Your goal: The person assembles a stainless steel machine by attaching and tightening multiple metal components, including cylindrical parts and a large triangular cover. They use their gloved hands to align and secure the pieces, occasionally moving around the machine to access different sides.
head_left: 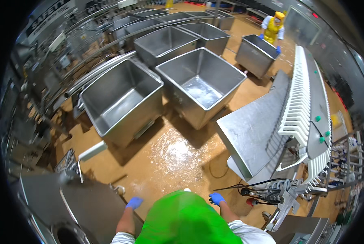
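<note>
My left hand (134, 202), in a blue glove, is held out beside the green apron (182, 219) I wear. Its fingers are smeared, and nothing shows in it. A grey metal machine body (88, 203) is nearest to it. On the other side my right hand (217, 199), also blue-gloved, hangs with its fingers apart and no object in it. Black cables (267, 191) run just to its right. Ahead of me two large steel tubs, a left tub (127, 105) and a right tub (202, 93), stand on the wet floor, with no contents visible.
Several more steel tubs (165, 42) stand behind these. At the far right a person in yellow (274, 30) has hands on another tub (255, 57). A conveyor with white slats (297, 97) and a metal chute (255, 130) flank my right. The brown floor (174, 158) shines wet.
</note>
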Available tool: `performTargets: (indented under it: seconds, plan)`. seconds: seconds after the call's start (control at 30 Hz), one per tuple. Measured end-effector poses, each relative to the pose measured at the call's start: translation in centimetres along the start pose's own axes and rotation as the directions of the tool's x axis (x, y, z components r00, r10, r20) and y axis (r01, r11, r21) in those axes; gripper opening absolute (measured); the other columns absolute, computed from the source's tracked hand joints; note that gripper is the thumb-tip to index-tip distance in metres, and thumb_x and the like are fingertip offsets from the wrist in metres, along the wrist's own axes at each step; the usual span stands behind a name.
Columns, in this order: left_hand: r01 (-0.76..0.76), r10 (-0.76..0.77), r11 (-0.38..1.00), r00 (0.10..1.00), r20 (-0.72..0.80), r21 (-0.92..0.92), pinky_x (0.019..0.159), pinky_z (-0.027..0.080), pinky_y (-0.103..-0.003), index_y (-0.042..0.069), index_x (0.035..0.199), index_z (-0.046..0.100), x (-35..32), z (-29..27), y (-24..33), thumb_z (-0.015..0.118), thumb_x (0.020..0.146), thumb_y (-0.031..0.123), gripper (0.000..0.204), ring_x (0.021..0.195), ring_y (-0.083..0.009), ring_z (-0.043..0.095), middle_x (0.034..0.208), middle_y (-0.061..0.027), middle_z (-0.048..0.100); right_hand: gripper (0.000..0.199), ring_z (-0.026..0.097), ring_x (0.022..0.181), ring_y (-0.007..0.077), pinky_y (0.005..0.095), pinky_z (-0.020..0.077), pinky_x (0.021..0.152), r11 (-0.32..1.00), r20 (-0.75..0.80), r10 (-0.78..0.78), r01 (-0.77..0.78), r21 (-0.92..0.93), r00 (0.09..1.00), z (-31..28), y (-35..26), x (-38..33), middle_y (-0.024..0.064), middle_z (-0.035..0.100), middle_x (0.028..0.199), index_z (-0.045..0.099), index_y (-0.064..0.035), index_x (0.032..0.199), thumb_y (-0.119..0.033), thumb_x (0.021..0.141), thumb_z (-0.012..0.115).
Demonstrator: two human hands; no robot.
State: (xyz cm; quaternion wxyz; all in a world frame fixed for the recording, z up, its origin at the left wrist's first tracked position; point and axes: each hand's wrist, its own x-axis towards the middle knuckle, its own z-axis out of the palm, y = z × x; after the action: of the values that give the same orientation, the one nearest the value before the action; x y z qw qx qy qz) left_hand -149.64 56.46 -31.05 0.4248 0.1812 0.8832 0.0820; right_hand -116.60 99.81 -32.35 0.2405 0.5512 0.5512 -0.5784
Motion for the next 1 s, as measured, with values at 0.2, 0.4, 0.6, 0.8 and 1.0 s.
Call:
performTargets:
  seconds: [0.2,0.4,0.6,0.8,1.0]
  plan:
    - [-0.030,-0.117,0.977,0.754,-0.646,-0.212,0.090,0.044,-0.044,-0.002,0.103,0.058,11.6,-15.1,-2.5,0.065,0.080,0.031,0.041,0.100,-0.0372,0.055,0.103,-0.0225,0.058,0.030,0.064,0.071,0.0212,0.0307,0.0446,0.053,0.986,-0.141,0.054,-0.075,-0.147,0.989,-4.0,-6.2,1.0,0.0129,0.068,0.097,0.059,-0.0069,0.108,-0.030,0.090,0.053]
    - [0.108,-0.159,0.987,0.654,-0.740,-0.117,0.088,0.046,-0.046,0.003,0.103,0.063,19.2,-36.6,0.0,0.062,0.080,0.033,0.038,0.103,-0.0393,0.055,0.110,-0.0190,0.059,0.030,0.063,0.067,0.0204,0.0320,0.0483,0.058,1.000,-0.373,-0.010,0.007,-0.010,0.928,-0.6,-11.8,-1.9,0.0114,0.068,0.087,0.061,-0.0024,0.102,-0.029,0.089,0.055]
    - [0.251,-0.173,0.947,0.924,0.342,-0.199,0.076,0.052,-0.043,0.003,0.089,0.069,32.7,-36.8,-10.0,0.051,0.081,0.029,0.033,0.078,-0.0275,0.064,0.094,-0.0144,0.069,0.036,0.064,0.081,0.0198,0.0313,0.0507,0.071,0.996,-0.231,-0.037,0.016,-0.089,0.972,8.2,-19.3,-6.1,0.0128,0.068,0.097,0.060,-0.0006,0.111,-0.030,0.091,0.054]
    - [0.482,-0.182,0.829,0.713,0.677,-0.285,0.063,0.051,-0.035,0.005,0.075,0.066,31.8,-37.3,-7.8,0.046,0.080,0.018,0.024,0.064,-0.0200,0.063,0.076,-0.0093,0.069,0.035,0.064,0.082,0.0208,0.0329,0.0513,0.073,0.986,-0.230,0.001,-0.039,-0.161,0.973,9.9,-20.5,-6.7,0.0125,0.067,0.098,0.060,0.0000,0.113,-0.028,0.091,0.055]
    - [0.233,-0.090,0.961,0.772,0.629,-0.148,0.059,0.048,-0.034,0.010,0.070,0.070,28.7,-30.2,-7.1,0.046,0.083,0.024,0.031,0.059,-0.0147,0.061,0.075,-0.0030,0.069,0.032,0.064,0.073,0.0184,0.0318,0.0511,0.069,0.996,-0.224,-0.085,0.086,-0.008,0.971,8.5,-17.1,-2.5,0.0121,0.068,0.088,0.063,0.0005,0.103,-0.028,0.089,0.057]
